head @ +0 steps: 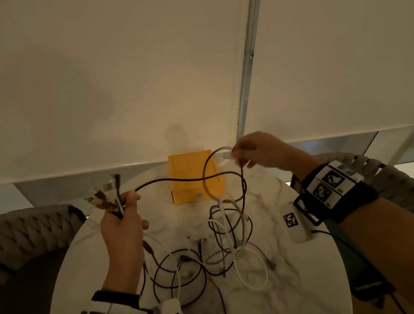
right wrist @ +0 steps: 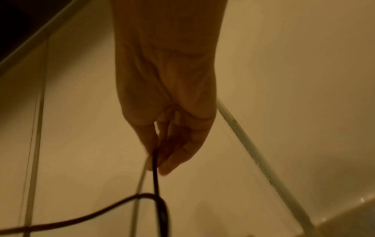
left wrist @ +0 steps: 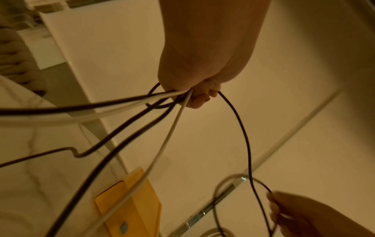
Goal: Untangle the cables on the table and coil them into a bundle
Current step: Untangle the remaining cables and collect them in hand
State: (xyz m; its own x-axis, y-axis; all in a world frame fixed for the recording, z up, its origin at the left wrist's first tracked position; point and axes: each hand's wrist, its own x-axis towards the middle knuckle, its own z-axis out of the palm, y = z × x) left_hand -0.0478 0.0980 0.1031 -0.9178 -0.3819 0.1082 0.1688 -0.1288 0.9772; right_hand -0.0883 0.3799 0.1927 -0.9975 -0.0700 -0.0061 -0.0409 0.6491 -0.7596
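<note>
My left hand is raised above the round marble table and grips a bunch of cable ends, plugs sticking up and out. In the left wrist view that hand is a fist with black and white cables fanning out. A black cable runs from it to my right hand, which pinches a loop of black and grey cable in the air. The right wrist view shows the fingers pinching the black cable. A tangle of black and white cables lies on the table below.
A yellow box lies at the table's far side, under the raised loop. Woven grey chairs stand at the left and right. A pale blind hangs behind the table.
</note>
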